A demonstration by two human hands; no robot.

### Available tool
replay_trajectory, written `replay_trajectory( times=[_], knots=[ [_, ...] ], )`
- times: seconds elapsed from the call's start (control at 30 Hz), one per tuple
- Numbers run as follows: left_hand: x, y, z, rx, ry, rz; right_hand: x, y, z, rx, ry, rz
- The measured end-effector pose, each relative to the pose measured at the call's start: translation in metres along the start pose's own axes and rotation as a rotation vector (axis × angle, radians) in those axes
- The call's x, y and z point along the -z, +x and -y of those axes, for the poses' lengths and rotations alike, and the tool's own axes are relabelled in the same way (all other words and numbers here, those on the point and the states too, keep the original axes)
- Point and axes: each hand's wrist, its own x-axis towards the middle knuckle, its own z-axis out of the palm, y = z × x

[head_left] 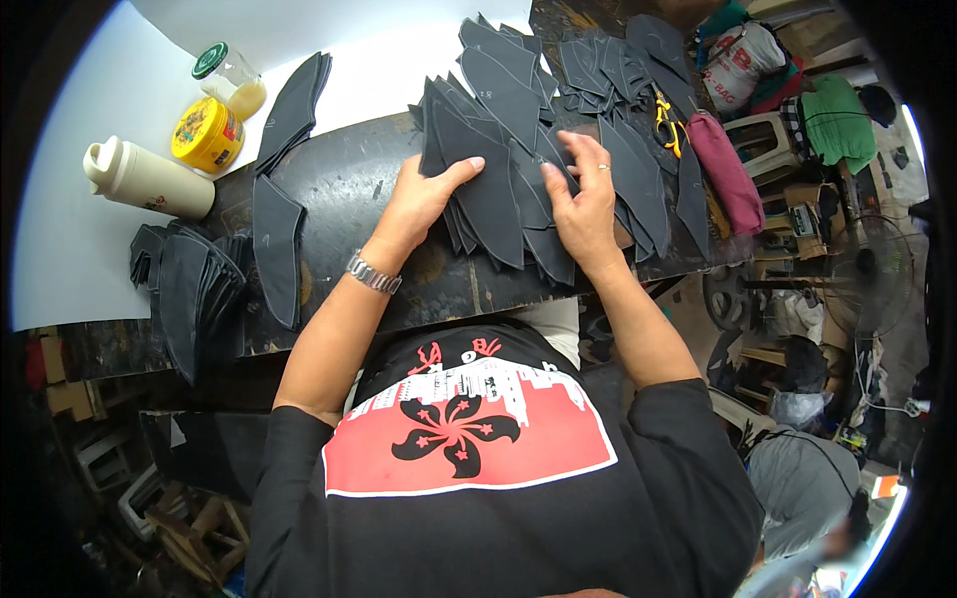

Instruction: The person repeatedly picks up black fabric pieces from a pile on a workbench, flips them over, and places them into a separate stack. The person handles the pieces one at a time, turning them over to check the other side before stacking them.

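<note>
Gripping a stack of black cut pieces (486, 204), the left hand (427, 194) has its thumb flat on the top piece, its fingers out of sight beneath. The right hand (586, 204), with a ring on one finger, stands at the stack's right side, thumb and fingers apart; whether it touches a piece cannot be told. The stack is near the middle of the surface (364, 189), toward the front edge, with further pieces (498, 85) overlapping behind it.

The surface is dark, scuffed and marked with brownish patches — a white sheet (384, 55) covers part of its far side. At its left are a thick pile (204, 289) overhanging the front edge, a cream tumbler (150, 181) lying tilted, a yellow tub (207, 138) and a green-lidded glass jar (231, 82). At its right, yellow-handled scissors (666, 130) lie near a maroon case (725, 174).

Beyond, on the right, are a green cloth (839, 122) and a fan (872, 269); a wooden stool (204, 538) stands lower left.

The piece count is indeterminable — edges overlap throughout. Fisheye rim cuts off the room's outer parts, the fan is dim, and a grey form (802, 483) at lower right is hard to identify.
</note>
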Motion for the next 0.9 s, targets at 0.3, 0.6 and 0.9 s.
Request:
replay_trajectory(
  times=[0.3, 0.6, 0.9],
  knots=[
    [0.023, -0.023, 0.006, 0.024, -0.319, -0.095, 0.023, 0.007, 0.013, -0.211, 0.073, 0.268],
    [0.046, -0.028, 0.004, 0.087, -0.779, 0.061, 0.010, -0.009, 0.057, -0.075, 0.329, 0.351],
    [0.049, -0.065, 0.001, -0.234, -0.766, 0.217, -0.053, -0.018, 0.095, -0.620, 1.173, 0.657]
  ],
)
